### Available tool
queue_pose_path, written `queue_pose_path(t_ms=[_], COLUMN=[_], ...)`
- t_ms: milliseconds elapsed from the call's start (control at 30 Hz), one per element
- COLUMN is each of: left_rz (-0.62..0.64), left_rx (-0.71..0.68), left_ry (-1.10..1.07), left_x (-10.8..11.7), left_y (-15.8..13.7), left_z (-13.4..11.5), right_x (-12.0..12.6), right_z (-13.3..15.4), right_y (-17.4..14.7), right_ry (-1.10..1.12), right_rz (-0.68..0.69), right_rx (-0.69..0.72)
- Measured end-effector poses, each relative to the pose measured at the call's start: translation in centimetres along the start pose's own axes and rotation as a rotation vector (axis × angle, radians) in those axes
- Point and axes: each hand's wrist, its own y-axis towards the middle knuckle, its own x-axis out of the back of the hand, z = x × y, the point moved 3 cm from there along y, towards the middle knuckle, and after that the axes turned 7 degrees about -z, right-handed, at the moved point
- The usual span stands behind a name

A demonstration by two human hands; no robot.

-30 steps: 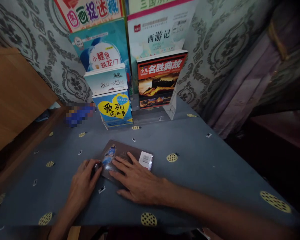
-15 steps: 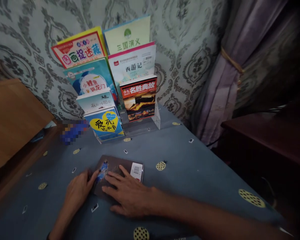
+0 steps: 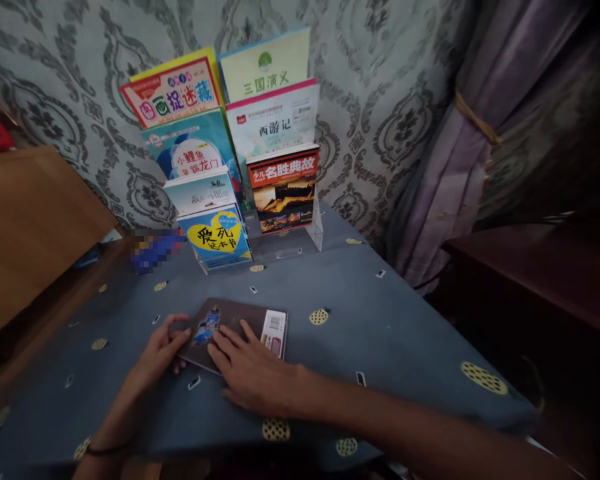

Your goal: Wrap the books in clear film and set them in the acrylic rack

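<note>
A dark brown book [image 3: 231, 311] lies flat on the desk [image 3: 340, 287], near its front edge, with a white barcode label [image 3: 273, 328] and a blue picture on the upward side. The right hand [image 3: 257, 380] rests on this cover, its grip unclosed: the fingers are spread and laid over the surface rather than wrapped around an edge. The left hand [image 3: 156, 348] is at the book's left edge, thumb near the cover's corner and other fingers curled beside and below it; whether that grip is clamped on the edge, I cannot tell. A dark band [image 3: 111, 449] circles the left wrist. Beyond the book, a clear stand [image 3: 317, 230] carries several upright books [image 3: 274, 130], in two columns, before a patterned wall [image 3: 365, 60]. A tied purple curtain [image 3: 443, 200] hangs to the right.
</note>
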Motion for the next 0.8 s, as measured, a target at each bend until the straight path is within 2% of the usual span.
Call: queue_pose_path(t_ms=[133, 267, 467, 533, 600, 667, 700, 733, 800], left_rz=[0.065, 0.084, 0.118, 0.052, -0.092, -0.222, -0.235, -0.201, -0.043], left_rx=[0.03, 0.026, -0.193, -0.3, -0.419, -0.508, -0.531, -0.537, -0.524], left_ry=[-0.116, -0.242, -0.38, -0.382, -0.341, -0.303, -0.299, -0.307, -0.345], left_x=[0.3, 0.6, 0.0, -0.3, -0.6, -1.0, -1.4, -1.9, -3.1], left_y=[-1.5, -2.9, -4.3, -4.0, -3.2, -2.3, -1.8, -1.3, -0.6], left_z=[-1.7, -4.1, -8.1, -8.9, -9.2, -9.2, -9.2, -9.2, -9.4], right_x=[-0.2, 1.4, 5.7, 7.3, 8.9, 10.4, 11.1, 11.7, 12.6], right_z=[1.6, 2.5, 1.1, 0.0, -1.3, -2.5, -3.1, -3.6, -4.4], right_y=[0.3, 1.0, 1.4, 1.0, 0.3, -0.4, -0.8, -1.0, -1.4], right_ry=[-0.103, -0.117, 0.015, 0.086, 0.143, 0.206, 0.245, 0.29, 0.393], right_rz=[-0.112, -0.166, -0.217, -0.251, -0.294, -0.364, -0.414, -0.471, -0.581], right_rx=[-0.061, -0.141, -0.236, -0.269, -0.291, -0.27, -0.25, -0.232, -0.213])
